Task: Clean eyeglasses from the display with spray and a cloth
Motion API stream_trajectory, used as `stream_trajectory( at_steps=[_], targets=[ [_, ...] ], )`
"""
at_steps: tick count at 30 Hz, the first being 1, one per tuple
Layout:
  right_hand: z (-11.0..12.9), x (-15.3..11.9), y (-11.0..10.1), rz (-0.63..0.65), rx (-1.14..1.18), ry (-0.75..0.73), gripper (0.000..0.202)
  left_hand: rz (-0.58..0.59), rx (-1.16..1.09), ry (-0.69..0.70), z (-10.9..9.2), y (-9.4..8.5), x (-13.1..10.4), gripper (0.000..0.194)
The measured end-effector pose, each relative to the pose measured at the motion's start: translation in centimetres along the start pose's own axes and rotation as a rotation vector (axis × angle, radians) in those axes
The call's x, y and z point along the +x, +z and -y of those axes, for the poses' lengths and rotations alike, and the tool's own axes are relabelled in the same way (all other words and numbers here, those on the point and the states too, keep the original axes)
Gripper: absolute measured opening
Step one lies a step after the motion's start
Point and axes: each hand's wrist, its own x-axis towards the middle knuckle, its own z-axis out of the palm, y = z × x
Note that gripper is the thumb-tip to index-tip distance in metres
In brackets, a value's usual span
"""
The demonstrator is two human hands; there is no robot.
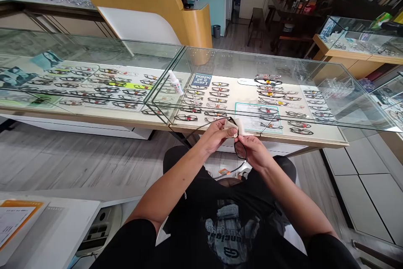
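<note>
Dark-rimmed eyeglasses [240,150] held just before glass display case [329,136]. Left hand [216,135] pinches beige cloth [232,128] around upper part; right hand [254,150] pinches frame. Probably light, stiff, fragile; lenses slippery, so best gripped by rim or bridge.

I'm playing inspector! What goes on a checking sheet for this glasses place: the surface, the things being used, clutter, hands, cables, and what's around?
Surface: glass display case; a white bottle on top, rows of spectacles inside.
Job's things: dark-framed glasses and a pale cloth.
Clutter: orange-edged paper at lower left; clear plastic wrapping at right.
Hands: left hand pinches the cloth around part of the glasses; right hand holds the glasses beside it.
Cables: perhaps a thin cord by the grey machine; cannot tell where it leads.
Surroundings: wooden counter, bin, bench, grey floor.
</note>
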Motion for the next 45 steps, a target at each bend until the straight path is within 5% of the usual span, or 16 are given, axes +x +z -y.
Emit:
stream_trajectory(
  at_steps=[6,11,19,31,36,41,45],
  targets=[
    [-0.5,0.2,0.4,-0.009,-0.032,-0.020,0.040,-0.176,0.105,0.187,0.6,0.7,-0.2,0.048],
    [-0.3,0.0,0.6,-0.060,-0.020,-0.023,0.041,-0.183,0.083,0.184,0.6,0.9,-0.1,0.046],
    [0.5,0.0,0.0,-0.042,0.021,-0.016,0.040,-0.026,-0.056,0.051,-0.5,1.1,-0.3,0.047],
    [-1.0,-0.1,0.6,-0.016,0.004,-0.008,0.040,-0.251,0.232,0.242,0.8,1.7,-0.2,0.058],
    [-0.7,-0.3,0.6,-0.005,0.082,-0.027,0.037,-0.203,0.118,0.199,0.9,1.3,0.1,0.053],
    [0.5,-1.0,0.0,0.003,0.090,-0.083,0.034,-0.267,0.019,0.169,-0.5,0.2,0.9,0.058],
    [1.7,-1.5,-0.1,-0.002,0.096,-0.119,0.030,-0.252,-0.082,0.208,-3.6,-0.5,2.0,0.051]
  ],
)
